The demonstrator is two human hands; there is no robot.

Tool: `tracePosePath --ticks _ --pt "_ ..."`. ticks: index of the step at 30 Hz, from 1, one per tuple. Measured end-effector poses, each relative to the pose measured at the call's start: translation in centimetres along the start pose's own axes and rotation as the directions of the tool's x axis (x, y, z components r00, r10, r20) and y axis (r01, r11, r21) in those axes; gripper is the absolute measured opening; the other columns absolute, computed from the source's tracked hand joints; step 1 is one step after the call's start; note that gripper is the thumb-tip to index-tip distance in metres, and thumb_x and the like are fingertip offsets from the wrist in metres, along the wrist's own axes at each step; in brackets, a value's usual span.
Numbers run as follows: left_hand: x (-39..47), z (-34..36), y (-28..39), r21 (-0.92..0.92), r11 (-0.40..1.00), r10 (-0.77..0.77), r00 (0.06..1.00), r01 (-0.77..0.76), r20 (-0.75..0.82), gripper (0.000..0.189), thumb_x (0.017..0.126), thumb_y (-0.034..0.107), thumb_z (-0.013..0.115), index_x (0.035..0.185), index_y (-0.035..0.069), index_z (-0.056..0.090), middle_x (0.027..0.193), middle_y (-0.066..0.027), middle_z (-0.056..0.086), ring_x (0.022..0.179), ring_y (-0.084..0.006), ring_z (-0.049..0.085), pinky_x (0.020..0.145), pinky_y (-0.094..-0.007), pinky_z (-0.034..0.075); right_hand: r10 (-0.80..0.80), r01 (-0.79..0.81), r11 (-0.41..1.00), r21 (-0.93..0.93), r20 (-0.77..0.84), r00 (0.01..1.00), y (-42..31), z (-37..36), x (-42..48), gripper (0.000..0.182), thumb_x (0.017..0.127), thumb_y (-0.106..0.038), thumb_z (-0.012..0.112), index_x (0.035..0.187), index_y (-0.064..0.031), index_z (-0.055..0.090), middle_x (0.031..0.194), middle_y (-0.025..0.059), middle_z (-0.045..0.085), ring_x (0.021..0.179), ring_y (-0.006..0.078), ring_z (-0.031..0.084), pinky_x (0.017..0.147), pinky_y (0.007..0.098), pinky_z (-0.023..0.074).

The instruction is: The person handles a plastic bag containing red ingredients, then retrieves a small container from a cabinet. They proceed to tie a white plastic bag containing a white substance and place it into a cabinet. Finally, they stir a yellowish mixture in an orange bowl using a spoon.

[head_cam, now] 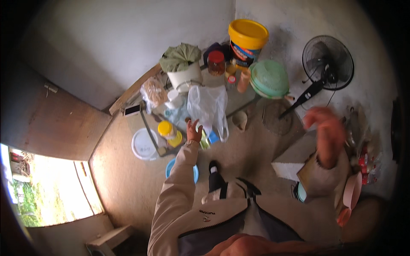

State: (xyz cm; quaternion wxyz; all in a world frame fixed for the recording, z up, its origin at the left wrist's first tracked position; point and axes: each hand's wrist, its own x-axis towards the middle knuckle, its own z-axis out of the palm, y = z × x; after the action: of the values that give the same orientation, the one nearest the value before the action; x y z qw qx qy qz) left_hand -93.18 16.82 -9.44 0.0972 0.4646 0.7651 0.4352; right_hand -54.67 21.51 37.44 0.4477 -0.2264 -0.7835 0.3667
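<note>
My left hand (193, 131) reaches over the near edge of a glass-topped table (238, 99), its fingers apart. Just beyond it is a white translucent plastic bag (207, 102), and a small round brown thing (188, 119) shows by the fingertips. Whether the fingers touch either is unclear. To the left of this hand stand two yellow-lidded jars (165, 128). A green packet (205, 142) and a blue piece (213, 137) lie close on its right. My right hand (326, 131) is raised at the right, blurred and bent, with no held object visible.
A black standing fan (328, 62) and a white box (288, 158) are on the right. Farther back are a yellow-lidded bucket (248, 41), green strainer baskets (269, 78) and a red-lidded jar (216, 62). A blue basin (171, 164) and white-lidded tub (144, 144) stand low.
</note>
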Motion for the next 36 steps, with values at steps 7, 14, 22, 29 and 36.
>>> tracePosePath --ticks 7,14,22,29,36 --pt "17.9 7.7 -7.0 0.205 0.812 -0.549 0.835 0.546 -0.05 0.092 0.071 0.04 0.081 0.14 0.001 0.035 0.131 -0.0233 0.052 0.124 -0.0404 0.047 0.101 -0.0483 0.041 0.682 -0.675 0.722 0.155 0.005 0.731 12.6 8.9 -4.2 0.022 0.099 -0.013 0.054 0.108 0.0046 0.064 0.089 0.0085 0.066 0.076 0.0129 0.058 0.07 0.0282 0.0484" --pt "15.9 11.8 -3.5 0.038 0.998 0.056 0.976 -0.05 -0.211 0.02 0.092 0.021 0.056 0.079 0.006 0.059 0.073 -0.0178 0.062 0.068 -0.0415 0.061 0.061 -0.0503 0.047 0.839 -0.794 0.534 0.289 -0.063 0.541 20.0 10.0 -6.3 0.021 0.097 -0.015 0.056 0.103 0.003 0.065 0.086 0.0048 0.065 0.072 0.0121 0.058 0.068 0.0287 0.0485" --pt "1.0 -3.3 18.7 -0.496 0.867 0.161 0.963 -0.033 0.217 0.026 0.092 -0.002 0.05 0.118 -0.001 0.051 0.095 -0.021 0.061 0.084 -0.0362 0.063 0.073 -0.0365 0.05 0.7 -0.64 0.691 0.335 -0.089 0.709 30.1 7.0 -7.0 0.062 0.093 -0.02 0.062 0.148 -0.0073 0.035 0.149 0.0151 0.038 0.137 0.0232 0.037 0.106 0.0325 0.0337" --pt "-7.4 -8.1 20.8 -0.81 0.404 -0.044 0.893 0.426 0.448 0.035 0.098 0.011 0.042 0.129 -0.002 0.052 0.113 -0.0077 0.063 0.103 -0.0172 0.06 0.091 -0.0279 0.046 0.586 -0.724 0.456 0.517 0.438 0.682 32.1 6.7 -6.7 0.077 0.091 -0.029 0.068 0.153 -0.0125 0.026 0.15 0.0132 0.036 0.135 0.0234 0.038 0.111 0.0378 0.0275" --pt "-16.2 -8.7 20.3 -0.755 0.526 -0.079 0.907 0.391 0.414 0.036 0.099 0.018 0.047 0.129 -0.001 0.052 0.123 -0.0152 0.062 0.109 -0.023 0.06 0.094 -0.0379 0.05 0.702 -0.715 0.205 0.668 0.408 0.583 27.4 6.3 -14.4 0.068 0.089 -0.028 0.07 0.146 -0.0097 0.037 0.122 0.0063 0.06 0.111 0.0166 0.057 0.096 0.0292 0.0406"
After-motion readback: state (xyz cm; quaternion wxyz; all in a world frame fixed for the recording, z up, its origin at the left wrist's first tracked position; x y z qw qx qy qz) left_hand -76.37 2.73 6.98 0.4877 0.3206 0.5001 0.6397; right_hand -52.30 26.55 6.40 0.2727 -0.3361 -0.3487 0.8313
